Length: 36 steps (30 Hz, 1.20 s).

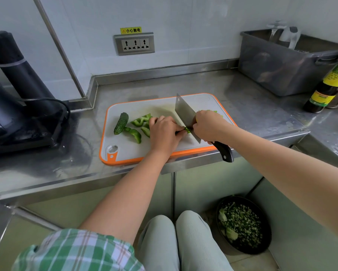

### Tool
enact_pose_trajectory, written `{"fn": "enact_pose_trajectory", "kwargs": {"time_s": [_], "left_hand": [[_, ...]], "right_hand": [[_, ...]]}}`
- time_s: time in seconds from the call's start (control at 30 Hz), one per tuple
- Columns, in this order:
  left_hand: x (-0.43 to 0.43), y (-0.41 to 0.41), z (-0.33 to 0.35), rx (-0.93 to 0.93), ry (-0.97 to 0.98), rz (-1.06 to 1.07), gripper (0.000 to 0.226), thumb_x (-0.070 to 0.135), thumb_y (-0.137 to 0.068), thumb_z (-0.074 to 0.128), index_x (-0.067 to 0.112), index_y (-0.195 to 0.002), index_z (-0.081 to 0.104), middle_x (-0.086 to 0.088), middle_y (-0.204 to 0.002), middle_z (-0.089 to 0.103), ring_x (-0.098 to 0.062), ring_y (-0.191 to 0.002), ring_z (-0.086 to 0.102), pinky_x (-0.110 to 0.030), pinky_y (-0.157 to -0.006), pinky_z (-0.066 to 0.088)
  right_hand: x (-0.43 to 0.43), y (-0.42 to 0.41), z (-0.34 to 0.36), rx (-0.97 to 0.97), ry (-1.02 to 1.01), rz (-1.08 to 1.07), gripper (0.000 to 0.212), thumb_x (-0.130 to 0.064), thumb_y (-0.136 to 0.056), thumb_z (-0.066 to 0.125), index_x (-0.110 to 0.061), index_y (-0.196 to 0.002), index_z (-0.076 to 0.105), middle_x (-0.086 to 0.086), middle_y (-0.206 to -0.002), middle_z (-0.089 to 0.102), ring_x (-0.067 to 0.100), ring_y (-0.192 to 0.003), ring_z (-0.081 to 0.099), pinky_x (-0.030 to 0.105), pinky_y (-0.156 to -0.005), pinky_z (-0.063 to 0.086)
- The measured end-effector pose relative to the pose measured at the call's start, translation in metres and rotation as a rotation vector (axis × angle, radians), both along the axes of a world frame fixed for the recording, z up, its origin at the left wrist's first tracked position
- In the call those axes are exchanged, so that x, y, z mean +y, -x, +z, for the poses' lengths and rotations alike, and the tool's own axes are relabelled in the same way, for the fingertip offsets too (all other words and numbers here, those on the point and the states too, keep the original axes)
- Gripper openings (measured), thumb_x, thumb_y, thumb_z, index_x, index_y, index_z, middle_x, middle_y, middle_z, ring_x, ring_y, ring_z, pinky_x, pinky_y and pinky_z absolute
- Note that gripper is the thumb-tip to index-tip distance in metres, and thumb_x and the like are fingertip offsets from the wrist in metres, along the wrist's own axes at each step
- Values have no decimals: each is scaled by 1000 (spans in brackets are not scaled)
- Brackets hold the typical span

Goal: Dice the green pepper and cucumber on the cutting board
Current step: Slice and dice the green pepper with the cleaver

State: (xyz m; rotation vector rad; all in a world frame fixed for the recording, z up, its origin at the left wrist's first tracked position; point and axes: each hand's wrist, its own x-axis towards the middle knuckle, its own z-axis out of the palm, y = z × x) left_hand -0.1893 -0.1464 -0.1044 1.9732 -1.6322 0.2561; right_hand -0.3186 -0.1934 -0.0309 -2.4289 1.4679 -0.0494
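On the head camera I see a steel counter (pixel 242 106) under white-tiled walls, with the cutting board (pixel 125 151) at its front edge. The left hand (pixel 165 132) pinches a green pepper strip (pixel 187 130) beside the cleaver (pixel 184 112), which the right hand (pixel 209 126) grips. The cucumber (pixel 121 123) lies near the board's left edge.

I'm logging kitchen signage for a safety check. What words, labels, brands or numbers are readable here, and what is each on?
"小心触电": on the yellow warning sticker above the grey three-outlet wall socket panel.
Yellow and green labels on the dark glass sauce bottle: print too blurred to read.
No other readable text.
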Motion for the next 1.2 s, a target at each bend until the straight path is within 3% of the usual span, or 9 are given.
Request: {"fn": "enact_pose_trajectory", "kwargs": {"time_s": [0.17, 0.3, 0.37, 0.6, 0.87, 1.0, 1.2], "left_hand": [[0, 0, 1, -16, 10, -12, 11, 38, -78, 73, 32, -85, 78, 2, -80, 65, -26, -81, 55, -34, -81, 23], [2, 0, 0, -17, 17, -9, 12, 39, -79, 72, 33, -88, 78, 3, -83, 66, -25, -83, 56, -35, -83, 26], [2, 0, 0, -10, 10, -4, 13, 40, -80, 71, 34, -90, 77, 3, -84, 66, -25, -84, 56, -35, -85, 26], [1, 0, 0, 13, 19, 0, 12, 38, -78, 74, 32, -88, 78, 1, -81, 64, -26, -82, 55, -36, -85, 28], [0, 0, 0, 3, 6, -2, 13, 41, -79, 72, 32, -87, 78, 2, -82, 65, -26, -84, 55, -37, -86, 27], [0, 0, 0, 3, 4, 2, 10, 37, -79, 73, 32, -85, 78, 1, -82, 65, -27, -84, 55, -37, -87, 28], [0, 0, 0, -10, 6, 0, 12, 40, -80, 72, 34, -88, 78, 4, -83, 66, -25, -83, 54, -37, -85, 28]], "right_hand": [[3, -3, -7, -3, 46, -7, 23, -5, -87, 44, -11, -68, 36, 6, -63, 47, 20, -45, 49, 23, -44, 32], [-1, -1, -1, -59, -12, -61, 4, -2, -89, 43, -4, -86, 44, 10, -65, 52, 20, -43, 51, 22, -41, 36], [-2, 3, 4, -75, -40, -66, 5, 1, -87, 43, -1, -91, 47, 13, -64, 55, 22, -43, 53, 23, -42, 40], [6, 6, 11, -27, -61, -12, 13, -1, -86, 45, 4, -94, 54, 17, -66, 59, 25, -45, 54, 28, -44, 46], [4, 5, 10, -46, -81, 0, 12, 1, -82, 41, 2, -85, 53, 14, -57, 56, 24, -41, 53, 23, -40, 43], [1, 2, 3, -58, -51, 5, 18, 1, -80, 42, 1, -90, 57, 11, -55, 54, 20, -37, 51, 21, -38, 40], [2, -6, -4, -26, 1, 5, 3, -5, -88, 44, -4, -89, 47, 7, -63, 50, 19, -44, 51, 24, -41, 35]]}}
